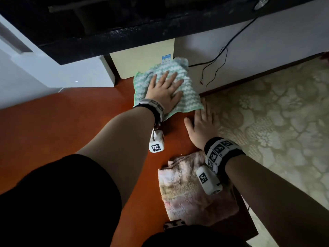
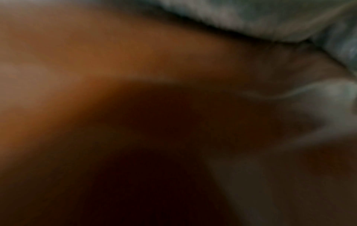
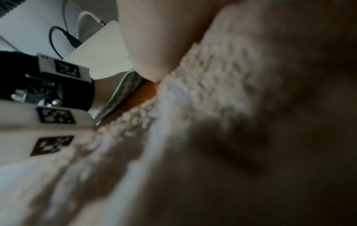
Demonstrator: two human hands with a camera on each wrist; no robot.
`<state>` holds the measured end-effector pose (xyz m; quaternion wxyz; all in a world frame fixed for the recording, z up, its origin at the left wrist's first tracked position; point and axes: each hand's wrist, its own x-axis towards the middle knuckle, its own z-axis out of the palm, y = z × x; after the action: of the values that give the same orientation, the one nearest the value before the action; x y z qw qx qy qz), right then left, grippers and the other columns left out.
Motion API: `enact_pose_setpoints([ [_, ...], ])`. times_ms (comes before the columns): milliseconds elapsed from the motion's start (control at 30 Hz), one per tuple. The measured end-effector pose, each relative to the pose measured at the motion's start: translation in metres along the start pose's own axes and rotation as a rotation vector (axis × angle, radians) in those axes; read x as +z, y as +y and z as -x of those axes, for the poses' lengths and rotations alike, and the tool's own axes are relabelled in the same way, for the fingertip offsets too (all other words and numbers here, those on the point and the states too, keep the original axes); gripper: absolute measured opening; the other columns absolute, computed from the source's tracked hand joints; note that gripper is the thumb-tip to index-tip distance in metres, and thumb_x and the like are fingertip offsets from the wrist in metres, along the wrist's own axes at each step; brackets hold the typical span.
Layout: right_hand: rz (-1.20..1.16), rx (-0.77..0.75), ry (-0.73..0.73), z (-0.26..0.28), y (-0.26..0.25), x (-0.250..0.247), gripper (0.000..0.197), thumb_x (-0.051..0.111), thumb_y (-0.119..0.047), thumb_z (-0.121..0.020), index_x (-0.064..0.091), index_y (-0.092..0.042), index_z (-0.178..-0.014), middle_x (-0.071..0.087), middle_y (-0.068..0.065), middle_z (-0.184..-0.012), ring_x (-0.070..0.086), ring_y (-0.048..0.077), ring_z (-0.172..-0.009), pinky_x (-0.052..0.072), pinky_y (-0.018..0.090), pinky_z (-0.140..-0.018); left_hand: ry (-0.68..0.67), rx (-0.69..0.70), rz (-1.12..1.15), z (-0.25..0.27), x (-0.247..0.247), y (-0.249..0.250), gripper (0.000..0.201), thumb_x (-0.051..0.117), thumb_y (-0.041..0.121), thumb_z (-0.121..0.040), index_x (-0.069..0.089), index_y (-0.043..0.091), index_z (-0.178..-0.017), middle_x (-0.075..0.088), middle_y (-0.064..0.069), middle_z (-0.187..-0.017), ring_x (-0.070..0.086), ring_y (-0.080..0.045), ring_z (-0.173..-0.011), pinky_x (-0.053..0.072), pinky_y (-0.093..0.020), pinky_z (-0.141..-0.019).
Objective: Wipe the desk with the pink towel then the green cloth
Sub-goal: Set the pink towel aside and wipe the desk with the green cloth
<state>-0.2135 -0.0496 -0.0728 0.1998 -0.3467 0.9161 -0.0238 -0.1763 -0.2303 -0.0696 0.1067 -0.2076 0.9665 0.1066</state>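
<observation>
Left hand (image 1: 165, 90) flat, fingers spread on green cloth (image 1: 188, 97), frame centre — pressing to wipe; right hand (image 1: 199, 129) flat on desk (image 1: 71, 122), bracing; pink towel (image 1: 187, 193) set aside below — likely finished.

white box (image 1: 74, 72) | cream box (image 1: 142, 57) | black cable (image 1: 222, 52) | patterned floor (image 1: 276, 113)

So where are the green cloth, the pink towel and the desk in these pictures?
green cloth (image 1: 187, 97): head view, on the striped part right of the left hand.
pink towel (image 1: 185, 196): head view, on its fluffy middle.
desk (image 1: 71, 125): head view, on bare orange-brown top.
</observation>
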Motion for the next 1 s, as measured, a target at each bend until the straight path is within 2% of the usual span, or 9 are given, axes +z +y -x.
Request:
enact_pose_setpoints([
  [100,0.002,0.003,-0.023,0.000,0.002,0.002,0.069,0.023,-0.048,-0.100,0.001,-0.009,-0.153,-0.005,0.008,-0.161,-0.003,0.023,-0.148,-0.001,0.044,-0.117,0.017,-0.077,0.054,-0.009,0.000,-0.005,0.057,0.011,0.055,-0.098,0.006,0.036,-0.151,-0.004,0.008,-0.161,-0.008,-0.015,-0.148,-0.007,-0.044,-0.118],
  [333,0.007,0.042,-0.072,0.004,-0.001,-0.002,0.069,0.020,-0.049,-0.100,-0.005,-0.011,-0.153,-0.013,0.005,-0.160,-0.008,0.022,-0.148,-0.002,0.045,-0.117,0.016,-0.158,0.052,0.023,0.008,-0.016,0.060,0.008,0.059,-0.095,0.003,0.038,-0.151,-0.008,0.006,-0.160,-0.012,-0.016,-0.147,-0.011,-0.044,-0.117],
  [500,0.126,0.046,-0.151,0.011,-0.015,-0.008,0.072,0.013,-0.051,-0.100,-0.012,-0.007,-0.151,-0.021,0.009,-0.158,-0.015,0.022,-0.147,-0.003,0.044,-0.118,0.058,-0.335,0.125,0.063,0.013,-0.033,0.063,0.011,0.065,-0.092,0.003,0.041,-0.150,-0.009,0.005,-0.160,-0.014,-0.020,-0.147,-0.015,-0.046,-0.115],
  [667,0.153,0.058,-0.142,0.019,-0.037,0.001,0.075,0.014,-0.051,-0.099,-0.012,-0.003,-0.150,-0.020,0.015,-0.158,-0.017,0.026,-0.146,-0.007,0.044,-0.119,0.069,-0.424,0.147,0.113,0.021,-0.062,0.063,0.011,0.066,-0.092,0.004,0.042,-0.150,-0.008,0.005,-0.161,-0.013,-0.020,-0.147,-0.015,-0.046,-0.116],
  [833,0.184,0.075,-0.182,0.027,-0.061,0.003,0.080,0.015,-0.055,-0.097,-0.015,-0.001,-0.149,-0.022,0.016,-0.157,-0.019,0.028,-0.145,-0.009,0.049,-0.117,0.096,-0.597,0.174,0.183,0.029,-0.097,0.062,0.011,0.063,-0.094,0.004,0.040,-0.151,-0.008,0.004,-0.161,-0.013,-0.020,-0.147,-0.014,-0.046,-0.116],
  [1000,0.206,-0.005,-0.223,0.053,-0.110,0.017,0.083,0.017,-0.058,-0.096,-0.014,-0.003,-0.149,-0.023,0.016,-0.156,-0.021,0.031,-0.144,-0.009,0.054,-0.116,0.100,-0.704,0.202,0.254,0.044,-0.111,0.062,0.009,0.064,-0.093,0.002,0.041,-0.151,-0.011,0.005,-0.160,-0.013,-0.021,-0.147,-0.013,-0.047,-0.117],
])
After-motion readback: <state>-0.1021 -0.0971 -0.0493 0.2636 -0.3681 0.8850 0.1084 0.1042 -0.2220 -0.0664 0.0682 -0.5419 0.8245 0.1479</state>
